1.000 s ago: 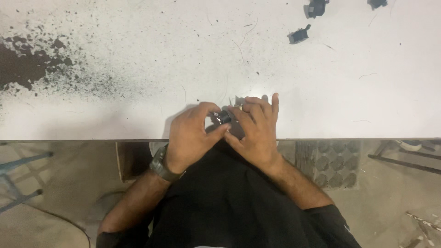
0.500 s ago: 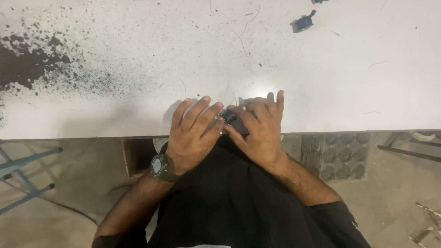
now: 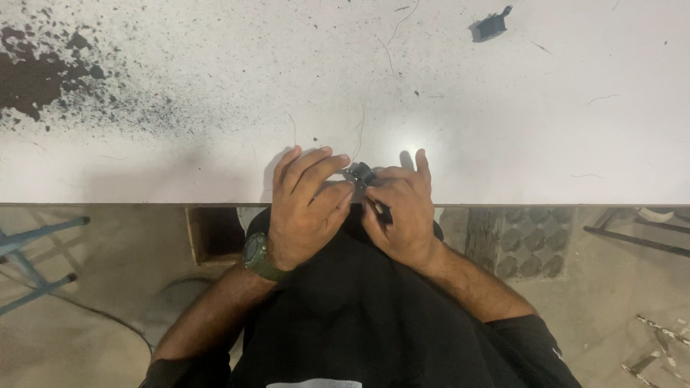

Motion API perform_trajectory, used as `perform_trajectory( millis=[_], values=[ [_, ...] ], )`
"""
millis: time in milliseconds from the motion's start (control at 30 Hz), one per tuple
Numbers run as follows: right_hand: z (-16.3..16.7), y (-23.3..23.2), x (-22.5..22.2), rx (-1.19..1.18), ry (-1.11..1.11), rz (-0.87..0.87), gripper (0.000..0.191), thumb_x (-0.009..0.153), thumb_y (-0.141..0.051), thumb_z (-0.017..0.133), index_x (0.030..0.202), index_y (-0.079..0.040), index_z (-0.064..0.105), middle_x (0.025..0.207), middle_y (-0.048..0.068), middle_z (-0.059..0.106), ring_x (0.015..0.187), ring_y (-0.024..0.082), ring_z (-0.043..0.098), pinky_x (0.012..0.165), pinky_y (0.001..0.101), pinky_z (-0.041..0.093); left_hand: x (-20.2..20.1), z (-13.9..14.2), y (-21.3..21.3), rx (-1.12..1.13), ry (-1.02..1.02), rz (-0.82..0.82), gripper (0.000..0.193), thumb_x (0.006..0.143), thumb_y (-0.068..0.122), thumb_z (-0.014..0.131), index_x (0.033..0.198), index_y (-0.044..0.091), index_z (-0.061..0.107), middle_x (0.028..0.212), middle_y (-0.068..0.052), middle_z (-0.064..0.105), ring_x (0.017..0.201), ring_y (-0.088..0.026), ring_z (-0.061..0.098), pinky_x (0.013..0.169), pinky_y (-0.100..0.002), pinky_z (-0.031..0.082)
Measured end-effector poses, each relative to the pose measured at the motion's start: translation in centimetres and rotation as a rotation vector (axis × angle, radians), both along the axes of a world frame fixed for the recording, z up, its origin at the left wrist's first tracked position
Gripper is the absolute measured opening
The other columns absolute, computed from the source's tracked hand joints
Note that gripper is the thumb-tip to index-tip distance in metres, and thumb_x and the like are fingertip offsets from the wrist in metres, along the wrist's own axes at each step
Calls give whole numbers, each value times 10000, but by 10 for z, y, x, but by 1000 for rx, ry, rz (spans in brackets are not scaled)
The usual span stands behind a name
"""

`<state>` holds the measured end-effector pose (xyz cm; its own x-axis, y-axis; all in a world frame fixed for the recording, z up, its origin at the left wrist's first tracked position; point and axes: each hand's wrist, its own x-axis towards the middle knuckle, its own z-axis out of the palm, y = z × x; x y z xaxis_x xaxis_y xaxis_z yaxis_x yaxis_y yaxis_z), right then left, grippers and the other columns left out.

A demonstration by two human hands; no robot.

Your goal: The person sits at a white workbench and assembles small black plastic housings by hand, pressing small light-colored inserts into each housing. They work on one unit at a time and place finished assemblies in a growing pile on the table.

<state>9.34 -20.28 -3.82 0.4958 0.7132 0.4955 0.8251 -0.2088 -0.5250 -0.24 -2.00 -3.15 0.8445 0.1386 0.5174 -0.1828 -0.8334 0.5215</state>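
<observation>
My left hand and my right hand meet at the near edge of a white table. Between the fingertips of both sits a small dark part, mostly hidden by the fingers. A thin dark piece runs down under my right thumb. My left wrist carries a green watch. Both forearms come up from my black-clad lap.
Another small dark part lies at the far right of the table. A black stain and speckles cover its left side, and thin wire strands lie in the middle. Below the edge are a blue metal frame and a patterned floor mat.
The view has shifted downwards, so the far dark parts slid towards the top edge. My hands stay together on the small part, with the left fingers spread wider.
</observation>
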Motion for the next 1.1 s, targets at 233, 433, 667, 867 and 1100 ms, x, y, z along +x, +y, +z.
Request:
perform_trajectory(
  millis=[233, 433, 667, 867, 1100],
  values=[
    [5, 3, 1, 10, 18, 5, 321, 823, 27, 781, 1071, -58, 595, 967, 92, 653, 1160, 294, 647, 1269, 632, 219, 0, -1, 1, 232, -69, -42, 123, 930, 129, 815, 1007, 101, 723, 1382, -56, 620, 1365, -247, 507, 1201, -535, 357],
    [7, 4, 0, 37, 47, 9, 292, 805, 29, 778, 1028, -60, 613, 943, 81, 657, 1127, 284, 651, 1269, 622, 218, 2, -1, -3, 158, -97, 2, 94, 958, 124, 805, 1021, 95, 741, 1366, -60, 631, 1368, -241, 519, 1210, -512, 344],
    [-5, 1, -2, 56, -1, 4, 333, 822, 26, 775, 1083, -80, 598, 948, 71, 662, 1157, 286, 654, 1277, 622, 188, 4, 4, -1, 6, 57, 53, 88, 927, 128, 793, 988, 111, 733, 1271, -29, 674, 1339, -229, 538, 1227, -512, 298],
    [-11, -2, -1, 77, -96, 102, 417, 847, 72, 780, 1161, -83, 553, 930, 53, 646, 1186, 286, 681, 1281, 616, 137, 5, 8, -2, -66, 103, 43, 84, 899, 104, 775, 971, 112, 733, 1210, 4, 715, 1309, -211, 571, 1225, -508, 277],
    [-6, 7, -3, 45, -125, 17, 334, 859, 111, 791, 1057, -81, 602, 933, 46, 649, 1139, 232, 689, 1295, 569, 222, 5, 7, 1, -129, 128, -10, 91, 899, 86, 757, 984, 99, 729, 1192, -1, 731, 1275, -203, 593, 1240, -515, 275]
  ],
)
